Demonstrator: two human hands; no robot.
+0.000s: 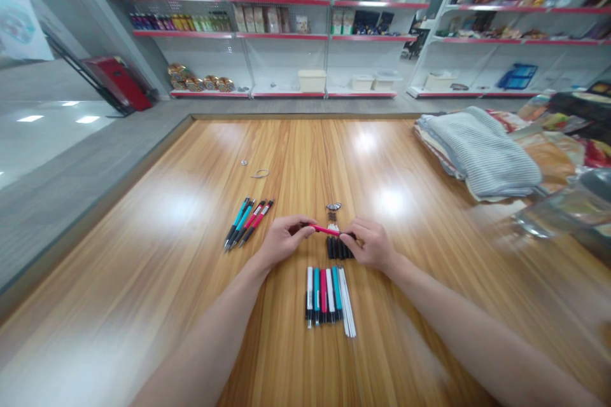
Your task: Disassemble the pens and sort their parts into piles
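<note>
nearest, just below both wrists, a row of pen barrels (323, 296) in white, teal and red lies side by side on the table (429, 235), with thin white refills (348, 305) touching its right edge. a dropped forearm would likely scatter them, since round parts roll easily on the glossy wood.

above that, the left hand (281, 240) and the right hand (370, 243) each pinch one end of a red pen (326, 229), fingertips closed on it, holding it level between them and off the table. a loose pinch or a twist out of line could let it slip or spring apart. right under it, by the right hand's fingers, sit short black pieces (338, 248), easy to knock.

just beyond the knuckles is a small cluster of springs (333, 206); these are tiny and would probably bounce away if brushed. out past the left hand lie four finished pens (248, 222), fanned slightly. further off rests a thin loop (260, 173), and far beyond the right hand, folded cloth (482, 152).
</note>
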